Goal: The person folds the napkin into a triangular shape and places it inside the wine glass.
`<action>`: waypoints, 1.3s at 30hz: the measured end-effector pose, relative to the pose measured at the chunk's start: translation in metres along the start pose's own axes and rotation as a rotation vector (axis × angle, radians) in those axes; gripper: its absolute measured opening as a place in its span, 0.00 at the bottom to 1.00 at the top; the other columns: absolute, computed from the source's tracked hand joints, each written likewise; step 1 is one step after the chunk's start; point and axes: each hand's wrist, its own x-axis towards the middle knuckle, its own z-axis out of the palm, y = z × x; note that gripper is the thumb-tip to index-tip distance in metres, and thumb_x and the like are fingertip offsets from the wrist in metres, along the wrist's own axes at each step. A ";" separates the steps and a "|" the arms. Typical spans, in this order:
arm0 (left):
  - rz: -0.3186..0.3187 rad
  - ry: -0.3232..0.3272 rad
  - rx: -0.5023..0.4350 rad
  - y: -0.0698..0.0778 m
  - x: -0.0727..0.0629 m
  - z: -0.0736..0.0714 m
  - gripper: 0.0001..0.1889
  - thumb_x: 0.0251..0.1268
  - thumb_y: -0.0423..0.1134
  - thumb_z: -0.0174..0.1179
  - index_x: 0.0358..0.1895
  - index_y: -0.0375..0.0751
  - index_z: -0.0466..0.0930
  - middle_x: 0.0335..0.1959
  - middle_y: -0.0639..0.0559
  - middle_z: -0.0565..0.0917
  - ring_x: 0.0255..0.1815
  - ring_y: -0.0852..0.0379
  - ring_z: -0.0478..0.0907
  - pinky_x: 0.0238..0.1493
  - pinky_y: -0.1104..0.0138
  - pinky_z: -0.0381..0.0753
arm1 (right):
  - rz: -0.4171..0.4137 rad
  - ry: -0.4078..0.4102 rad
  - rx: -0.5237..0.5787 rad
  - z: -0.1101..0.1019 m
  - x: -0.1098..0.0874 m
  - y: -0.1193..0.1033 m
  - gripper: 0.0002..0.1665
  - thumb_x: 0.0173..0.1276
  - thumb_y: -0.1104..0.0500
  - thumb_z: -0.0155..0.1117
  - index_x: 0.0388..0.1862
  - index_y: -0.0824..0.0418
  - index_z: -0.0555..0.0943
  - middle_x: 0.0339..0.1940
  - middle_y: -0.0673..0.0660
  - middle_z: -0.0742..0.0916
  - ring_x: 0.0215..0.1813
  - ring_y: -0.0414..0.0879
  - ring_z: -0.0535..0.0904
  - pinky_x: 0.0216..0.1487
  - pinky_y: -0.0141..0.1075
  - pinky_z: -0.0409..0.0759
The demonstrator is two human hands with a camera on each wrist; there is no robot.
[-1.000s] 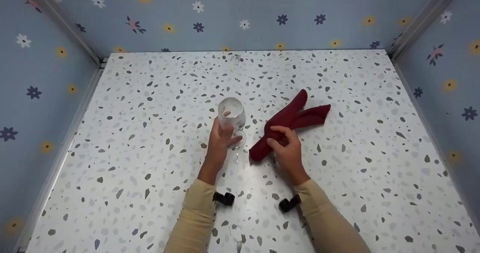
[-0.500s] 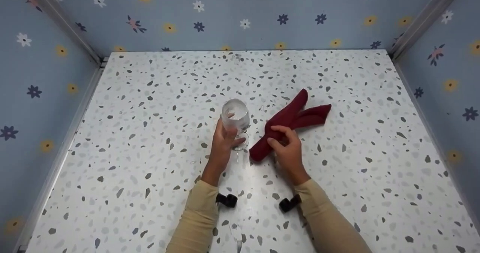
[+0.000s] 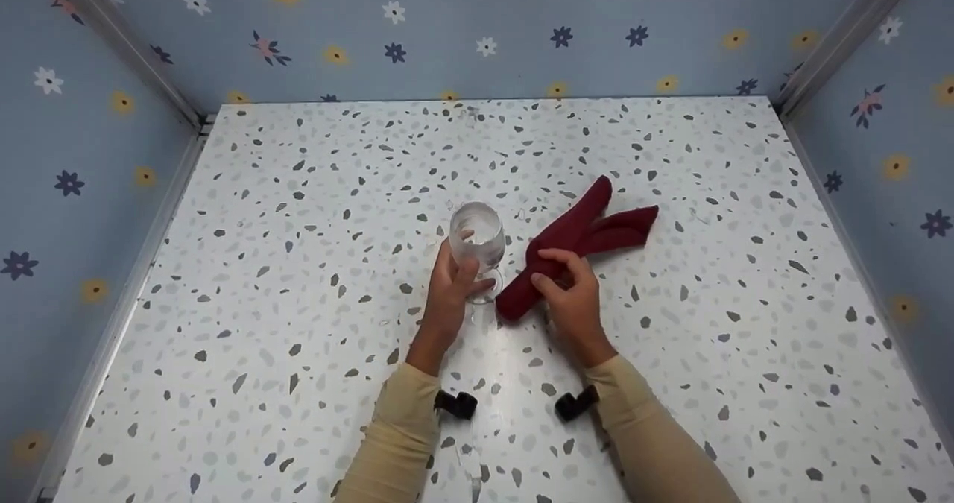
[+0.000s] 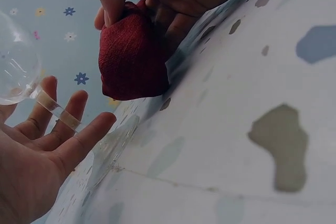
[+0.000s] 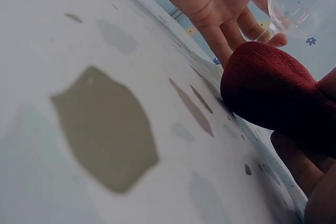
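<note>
A clear stemmed wine glass (image 3: 477, 223) stands upright near the middle of the table. My left hand (image 3: 447, 298) holds it from the left, thumb at the bowl and fingers behind the stem; in the left wrist view the glass foot (image 4: 118, 148) is down at the tabletop. Just to the right lies a dark red cloth napkin (image 3: 570, 231), gathered at its middle, with two tails spreading to the far right and a rounded end (image 5: 262, 74) towards the glass. At the gathered part my right hand (image 3: 580, 305) pinches it between thumb and fingers.
The white speckled table (image 3: 298, 190) is enclosed at the back and both sides by blue flowered panels (image 3: 447, 33). Black wrist cameras (image 3: 458, 405) sit on both forearms, inside the gap between the arms.
My left hand has moved the wine glass a little to the right and nearer to me, closer to the napkin's rounded end. The right hand and napkin stay in place.
</note>
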 end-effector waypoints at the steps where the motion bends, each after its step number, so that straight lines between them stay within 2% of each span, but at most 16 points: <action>1: -0.001 -0.003 -0.001 0.000 0.000 0.001 0.59 0.51 0.76 0.62 0.75 0.35 0.55 0.69 0.33 0.67 0.64 0.40 0.73 0.54 0.41 0.78 | -0.008 -0.001 0.000 0.000 0.000 0.000 0.19 0.62 0.72 0.69 0.52 0.63 0.84 0.50 0.62 0.76 0.48 0.52 0.78 0.46 0.36 0.81; 10: -0.001 -0.019 0.011 -0.004 -0.001 0.008 0.61 0.49 0.77 0.62 0.76 0.35 0.54 0.66 0.32 0.69 0.60 0.40 0.76 0.53 0.42 0.79 | -0.018 0.009 -0.020 -0.003 0.000 -0.001 0.18 0.62 0.71 0.70 0.51 0.60 0.84 0.50 0.62 0.76 0.48 0.51 0.78 0.46 0.36 0.82; 17: 0.008 -0.032 0.029 -0.006 -0.001 0.011 0.60 0.51 0.76 0.62 0.76 0.35 0.53 0.63 0.33 0.71 0.58 0.42 0.77 0.52 0.42 0.80 | -0.011 0.024 -0.031 -0.004 0.000 -0.004 0.19 0.61 0.74 0.69 0.52 0.66 0.84 0.52 0.63 0.77 0.49 0.50 0.77 0.47 0.34 0.81; 25: 0.016 -0.039 0.042 -0.006 -0.003 0.006 0.57 0.55 0.73 0.62 0.76 0.36 0.52 0.64 0.34 0.70 0.59 0.43 0.76 0.52 0.41 0.79 | -0.105 0.059 -0.053 -0.002 -0.008 -0.040 0.17 0.60 0.77 0.65 0.50 0.74 0.81 0.47 0.64 0.80 0.44 0.48 0.76 0.43 0.32 0.79; 28: 0.017 -0.034 0.041 -0.009 -0.004 0.004 0.58 0.55 0.74 0.62 0.76 0.34 0.53 0.63 0.34 0.71 0.59 0.43 0.76 0.52 0.41 0.80 | -0.119 0.079 -0.041 -0.003 -0.009 -0.042 0.18 0.60 0.77 0.64 0.50 0.74 0.81 0.48 0.64 0.81 0.44 0.49 0.76 0.43 0.32 0.79; 36: 0.010 -0.034 0.058 -0.008 -0.001 0.008 0.60 0.50 0.77 0.61 0.76 0.36 0.53 0.61 0.35 0.72 0.58 0.43 0.77 0.52 0.44 0.81 | -0.156 0.132 0.014 -0.019 0.006 -0.022 0.20 0.61 0.74 0.67 0.53 0.66 0.82 0.50 0.59 0.82 0.45 0.51 0.76 0.43 0.33 0.79; 39: 0.013 -0.033 0.060 -0.007 0.000 0.007 0.60 0.49 0.78 0.60 0.76 0.37 0.54 0.61 0.35 0.72 0.58 0.42 0.77 0.52 0.44 0.81 | -0.160 0.142 0.035 -0.022 0.010 -0.031 0.20 0.62 0.75 0.66 0.54 0.68 0.81 0.51 0.59 0.82 0.45 0.50 0.76 0.43 0.33 0.79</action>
